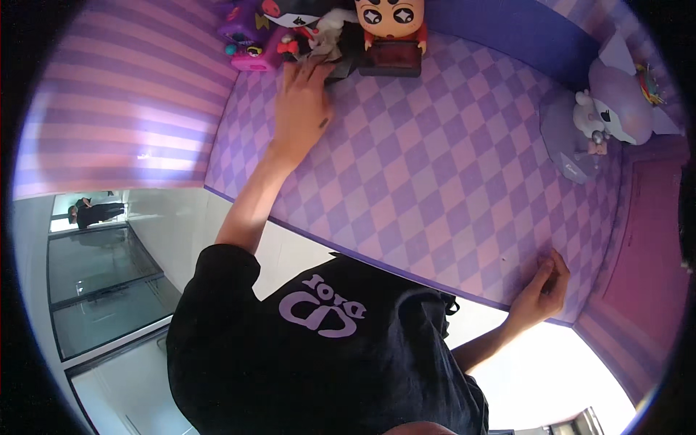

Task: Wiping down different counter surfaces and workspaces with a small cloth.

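My left hand (303,109) reaches to the far left of the patterned tabletop (406,159), palm down. Its fingers are stretched out, and the fingertips touch the front of a dark figurine (299,16) with crumpled-looking grey and white parts (325,45). Whether anything lies under the fingertips is hidden. Close by stands a figurine with big starry eyes (391,22) on a dark base, just right of the grey parts. My right hand (547,286) rests at the near right edge, its fingers curled together, with nothing visible in them.
A purple and pink toy piece (250,43) stands far left. On the right sits a lilac eared figurine (616,101) on a purple base. Striped panels (145,94) and a pink panel (649,268) border the tabletop. A person (98,212) stands in the background left.
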`<control>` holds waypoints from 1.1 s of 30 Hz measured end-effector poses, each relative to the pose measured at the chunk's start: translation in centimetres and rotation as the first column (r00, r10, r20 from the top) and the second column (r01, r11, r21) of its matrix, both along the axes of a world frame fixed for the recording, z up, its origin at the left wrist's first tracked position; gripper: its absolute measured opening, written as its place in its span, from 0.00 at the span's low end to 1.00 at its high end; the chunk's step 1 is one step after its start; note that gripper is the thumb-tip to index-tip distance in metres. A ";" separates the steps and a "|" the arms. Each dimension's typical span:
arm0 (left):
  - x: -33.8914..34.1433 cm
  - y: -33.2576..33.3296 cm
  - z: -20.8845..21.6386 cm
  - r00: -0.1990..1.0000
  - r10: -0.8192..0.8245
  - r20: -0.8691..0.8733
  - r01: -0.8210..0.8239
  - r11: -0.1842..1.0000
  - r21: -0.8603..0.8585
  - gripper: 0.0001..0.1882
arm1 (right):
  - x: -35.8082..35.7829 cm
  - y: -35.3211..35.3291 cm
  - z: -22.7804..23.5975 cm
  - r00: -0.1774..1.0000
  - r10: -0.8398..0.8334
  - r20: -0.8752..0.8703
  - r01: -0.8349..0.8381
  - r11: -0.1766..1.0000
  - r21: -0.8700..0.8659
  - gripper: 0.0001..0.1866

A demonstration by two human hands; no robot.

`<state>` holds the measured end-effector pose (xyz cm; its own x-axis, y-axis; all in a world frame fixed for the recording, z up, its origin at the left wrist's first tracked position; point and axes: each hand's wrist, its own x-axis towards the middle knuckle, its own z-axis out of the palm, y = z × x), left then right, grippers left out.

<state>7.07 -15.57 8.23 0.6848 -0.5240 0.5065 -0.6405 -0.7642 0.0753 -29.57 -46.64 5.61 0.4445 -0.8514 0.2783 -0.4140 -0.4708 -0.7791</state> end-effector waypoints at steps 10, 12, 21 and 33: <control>3.0 -1.6 -1.2 0.973 -0.203 0.110 0.206 0.978 -0.017 0.34 | -0.2 0.0 0.1 1.000 0.021 0.020 -0.020 0.999 -0.043 0.13; 1.2 -1.1 -0.7 0.983 -0.183 -0.017 0.182 0.982 -0.045 0.37 | 0.1 0.2 0.4 1.000 0.023 0.007 -0.023 0.999 -0.037 0.13; -8.0 -0.5 -0.4 0.913 -0.284 -0.291 0.275 0.959 -0.073 0.33 | 1.1 0.3 1.4 1.000 -0.005 -0.022 0.004 0.999 -0.036 0.12; -13.1 -11.2 0.7 0.391 -0.896 -0.211 0.764 0.444 -0.468 0.23 | 0.3 2.6 2.5 0.953 0.301 -0.034 -0.302 0.935 -0.186 0.18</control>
<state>-5.99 -26.75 8.95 0.1269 -0.8353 0.5350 -0.7957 0.2364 0.5577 -29.31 -44.00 8.13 0.6738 -0.6105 0.4163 -0.2338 -0.7106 -0.6637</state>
